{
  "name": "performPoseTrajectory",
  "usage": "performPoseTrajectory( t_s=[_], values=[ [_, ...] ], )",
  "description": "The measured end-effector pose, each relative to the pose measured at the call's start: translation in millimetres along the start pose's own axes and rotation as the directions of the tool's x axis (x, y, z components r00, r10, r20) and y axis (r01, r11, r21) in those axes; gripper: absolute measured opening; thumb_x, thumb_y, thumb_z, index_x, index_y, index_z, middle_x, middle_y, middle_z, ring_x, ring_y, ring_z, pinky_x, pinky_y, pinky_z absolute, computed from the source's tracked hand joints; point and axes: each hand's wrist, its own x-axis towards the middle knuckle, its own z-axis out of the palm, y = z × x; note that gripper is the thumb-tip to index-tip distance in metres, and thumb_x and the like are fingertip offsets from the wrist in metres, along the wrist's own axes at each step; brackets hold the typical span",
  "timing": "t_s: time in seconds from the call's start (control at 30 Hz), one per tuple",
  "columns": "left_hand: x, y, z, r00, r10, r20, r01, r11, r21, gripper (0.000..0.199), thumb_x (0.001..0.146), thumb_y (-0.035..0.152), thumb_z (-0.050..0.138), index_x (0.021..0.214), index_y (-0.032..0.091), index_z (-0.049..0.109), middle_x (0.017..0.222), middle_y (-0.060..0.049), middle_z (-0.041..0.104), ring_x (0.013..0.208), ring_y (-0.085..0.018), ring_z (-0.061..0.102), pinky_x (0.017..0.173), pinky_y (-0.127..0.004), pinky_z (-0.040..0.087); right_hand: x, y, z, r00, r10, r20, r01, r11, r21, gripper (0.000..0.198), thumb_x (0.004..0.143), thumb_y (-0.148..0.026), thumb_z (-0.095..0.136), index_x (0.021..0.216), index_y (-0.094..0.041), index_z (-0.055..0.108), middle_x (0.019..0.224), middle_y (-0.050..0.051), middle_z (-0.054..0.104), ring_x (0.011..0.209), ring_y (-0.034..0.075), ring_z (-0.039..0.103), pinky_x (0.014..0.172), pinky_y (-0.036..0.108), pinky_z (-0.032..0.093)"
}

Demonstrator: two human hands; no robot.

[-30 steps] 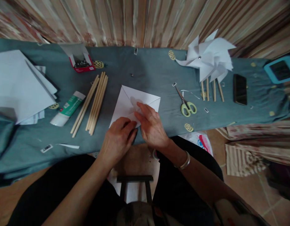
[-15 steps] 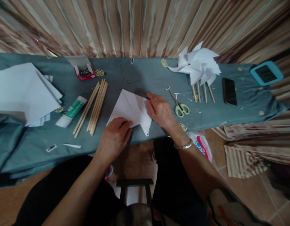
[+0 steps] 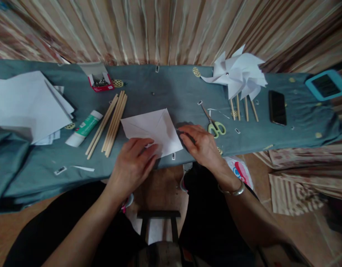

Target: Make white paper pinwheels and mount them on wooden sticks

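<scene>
White sheet (image 3: pixel 159 129), marked by lines running in from its two far corners, lying about midway along the table (image 3: pixel 176 85), close to the near edge. Left hand (image 3: pixel 134 157): laid over the sheet's near left part, thumb and forefinger slightly parted; whether they pinch the paper cannot be told. Right hand (image 3: pixel 202 144): just beside the sheet's right side, thumb and forefinger a narrow gap apart, with nothing held between them; a metal bangle (image 3: pixel 239 191) circles the wrist. From the sheet toward the table's left end, in order: wooden sticks (image 3: pixel 114 124) in two slanting groups, a green and white tube (image 3: pixel 84 128), and a stack of paper (image 3: pixel 26 104). Beyond the sticks, near the far edge, a red box (image 3: pixel 102 88) stands with its lid raised and small metal pins (image 3: pixel 100 80) inside; a single small piece (image 3: pixel 152 94) lies between the sheet and the far edge. Just beyond the right hand: green-handled scissors (image 3: pixel 212 122), points toward the far edge. White pinwheels (image 3: pixel 243 72) overlap near the far edge, their sticks directed toward the near edge. Nearer the right end: a dark phone (image 3: pixel 278 107) and a blue-framed device (image 3: pixel 326 85).
</scene>
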Motion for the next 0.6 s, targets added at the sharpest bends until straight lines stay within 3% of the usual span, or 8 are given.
performPoseTrajectory(
  t_s=[0.1, 0.3, 0.6],
  values=[
    [-2.1, 11.6, 6.7, 0.995, 0.008, 0.104, -0.007, 1.000, -0.014, 0.015, 0.089, 0.019, 0.060, 0.102, 0.012, 0.066, 0.101, -0.013, 0.068, 0.090, -0.025, 0.061, 0.079, -0.040, 0.058, -3.6, -1.0, 1.9, 0.995, -0.075, 0.070, 0.070, 0.995, 0.070, 0.028, 0.096, -0.019, 0.046, 0.114, -0.018, 0.068, 0.116, 0.009, 0.072, 0.111, 0.021, 0.065, 0.099, 0.043, 0.052],
    [-4.6, 15.5, 8.8, 0.993, -0.004, 0.118, -0.003, 0.998, 0.059, 0.014, 0.093, 0.015, 0.053, 0.097, 0.012, 0.067, 0.096, -0.010, 0.069, 0.086, -0.023, 0.062, 0.074, -0.036, 0.058, -11.0, -0.1, 5.9, 0.982, -0.125, 0.145, 0.114, 0.990, 0.079, 0.034, 0.094, -0.012, 0.043, 0.118, -0.016, 0.067, 0.124, 0.012, 0.068, 0.120, 0.023, 0.061, 0.104, 0.046, 0.049],
    [-8.4, 15.0, 6.6, 0.997, -0.027, 0.072, 0.023, 0.998, 0.053, 0.018, 0.093, 0.013, 0.049, 0.091, 0.012, 0.067, 0.091, -0.010, 0.070, 0.079, -0.021, 0.065, 0.068, -0.033, 0.057, -9.2, -0.8, -3.2, 0.960, -0.060, 0.272, -0.023, 0.956, 0.292, 0.055, 0.074, -0.003, 0.054, 0.124, -0.024, 0.063, 0.139, 0.008, 0.059, 0.132, 0.023, 0.053, 0.108, 0.048, 0.045]
  ],
)
